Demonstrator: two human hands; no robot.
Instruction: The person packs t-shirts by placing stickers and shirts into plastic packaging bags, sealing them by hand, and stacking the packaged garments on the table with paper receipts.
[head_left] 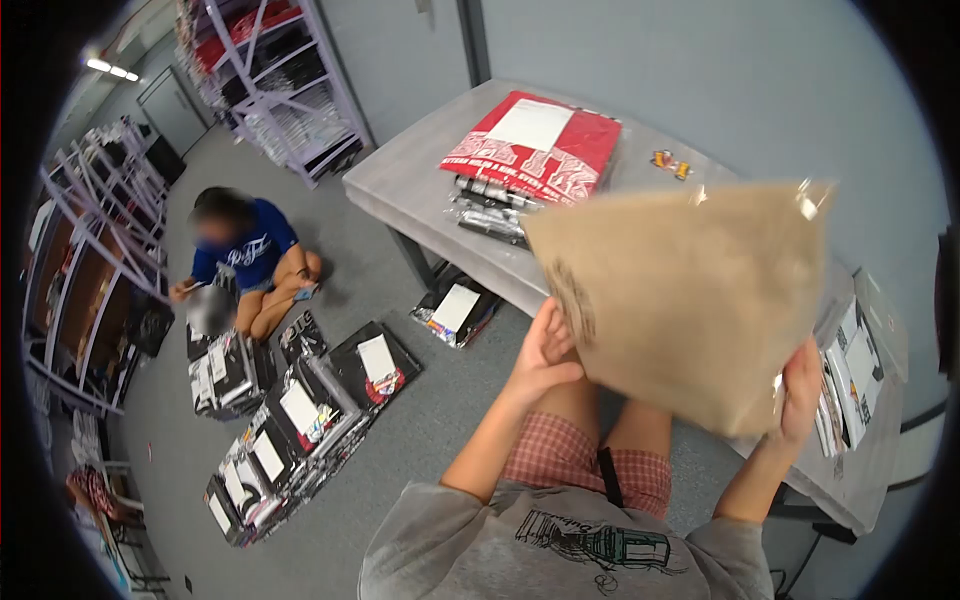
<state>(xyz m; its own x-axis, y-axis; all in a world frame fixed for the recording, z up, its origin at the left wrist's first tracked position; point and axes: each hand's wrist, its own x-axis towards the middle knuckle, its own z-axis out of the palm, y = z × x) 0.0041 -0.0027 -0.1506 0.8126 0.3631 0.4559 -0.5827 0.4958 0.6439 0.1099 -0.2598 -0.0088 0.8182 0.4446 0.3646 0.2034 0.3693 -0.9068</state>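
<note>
A flat tan garment in a clear plastic bag (690, 300) is held up in front of me, tilted, above the table's near edge. My left hand (547, 352) is closed on its left edge, close to some dark print. On the opposite side, my right hand (797, 392) grips the lower right edge, with the fingertips partly hidden. Behind the package, a red bagged shirt (540, 140) with white lettering and a white label lies on a stack of bagged dark garments (490, 212).
The grey table (400, 170) also carries a small colourful sticker-like item (670, 164) and a stack of bagged white garments (850, 375). Rows of bagged black shirts (300, 410) lie on the floor. A person in a blue shirt (255, 240) sits beside them, near purple shelving (275, 80).
</note>
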